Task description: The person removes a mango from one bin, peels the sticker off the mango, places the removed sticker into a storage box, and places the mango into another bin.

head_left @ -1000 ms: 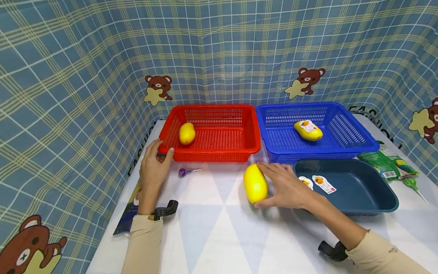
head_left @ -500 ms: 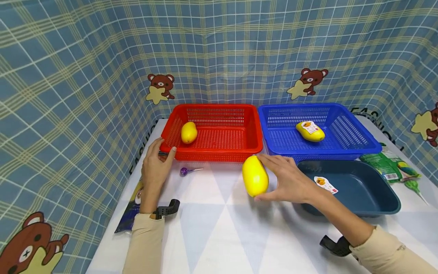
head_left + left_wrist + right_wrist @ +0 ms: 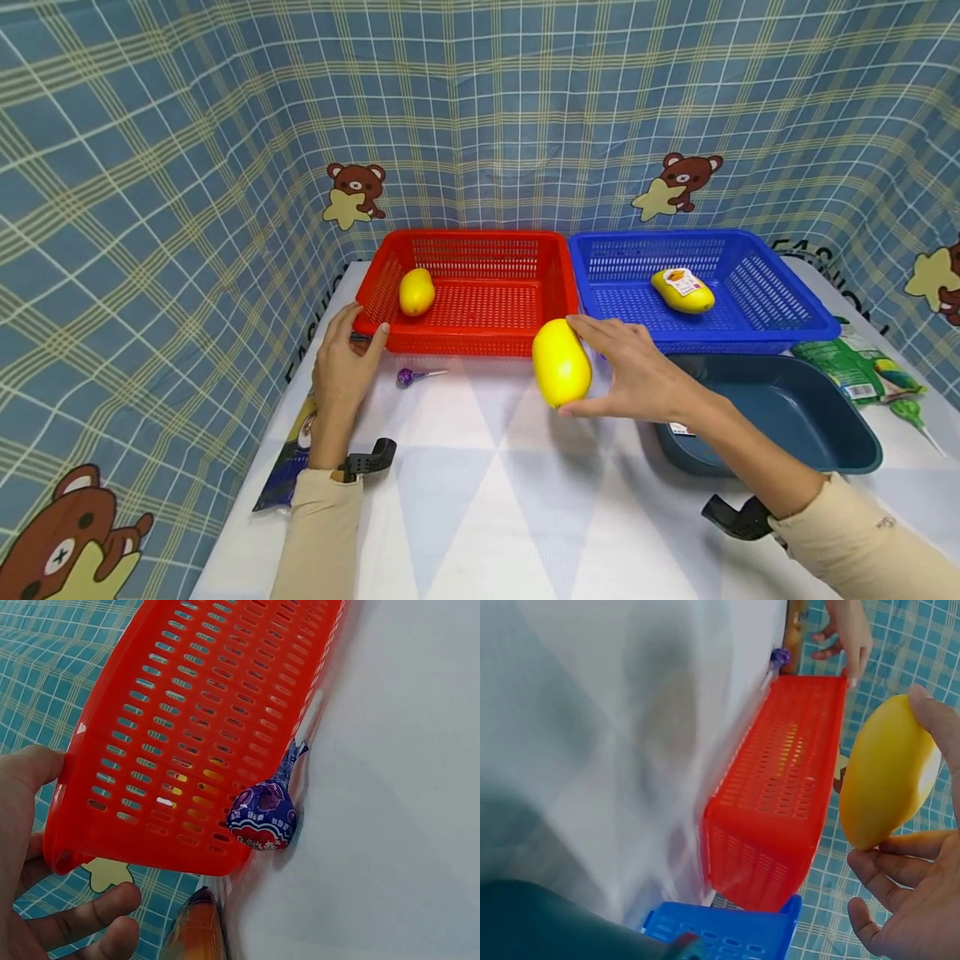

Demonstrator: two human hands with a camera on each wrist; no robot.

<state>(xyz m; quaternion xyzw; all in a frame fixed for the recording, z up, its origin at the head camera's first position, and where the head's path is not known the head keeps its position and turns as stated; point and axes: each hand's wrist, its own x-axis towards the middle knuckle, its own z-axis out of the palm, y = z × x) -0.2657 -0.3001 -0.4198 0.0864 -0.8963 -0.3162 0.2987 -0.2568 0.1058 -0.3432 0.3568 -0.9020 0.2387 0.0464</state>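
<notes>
My right hand [image 3: 626, 375] holds a yellow mango [image 3: 561, 364] between thumb and fingers, raised off the table before the red basket's front right corner. In the right wrist view the same mango [image 3: 889, 772] sits between thumb and fingertips. My left hand [image 3: 347, 367] grips the front left corner of the red basket [image 3: 465, 340]; the left wrist view has the thumb on the rim and a finger behind it. Another mango [image 3: 416, 292] lies at the left inside this basket. A labelled mango [image 3: 684, 292] lies in the blue basket [image 3: 693, 340].
At the right front is a dark teal tub [image 3: 843, 462] with a paper label [image 3: 681, 429] partly hidden by my arm. A green bag [image 3: 862, 367] and a green lollipop [image 3: 909, 412] lie beyond it. A purple lollipop [image 3: 406, 377] lies before the red basket. A dark packet [image 3: 281, 475] lies left.
The right hand has lifted the mango from the table and carried it up and forward toward the red basket. My left hand keeps its place at the basket corner.
</notes>
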